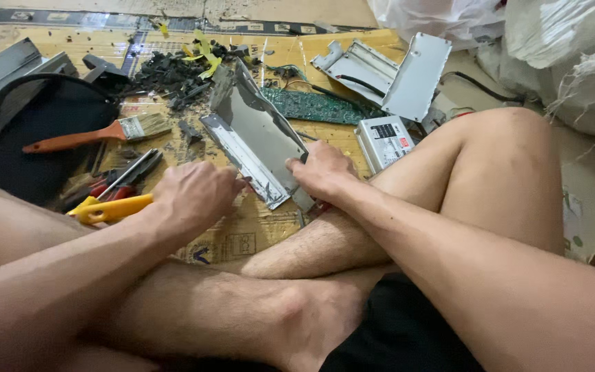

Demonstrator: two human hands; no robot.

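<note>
Head view: lying on cardboard (256,238), bent metal casing panel (256,138) just ahead of crossed legs. Right hand (321,171) clenching around panel's near right edge. Left hand (197,196) closing at panel's near left corner, possibly pinching a small tool; hard telling. Left of panel: paintbrush (98,134), yellow-handled pliers (108,207). Beyond panel: green circuit board (315,105). Right of panel: white power unit (383,141).

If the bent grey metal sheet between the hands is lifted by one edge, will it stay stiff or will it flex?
The metal sheet looks thin, so it would probably flex slightly, though its folded side rims should stiffen it. It seems light for its size. Its bare edges look sharp where the right hand and left hand grip it.
</note>
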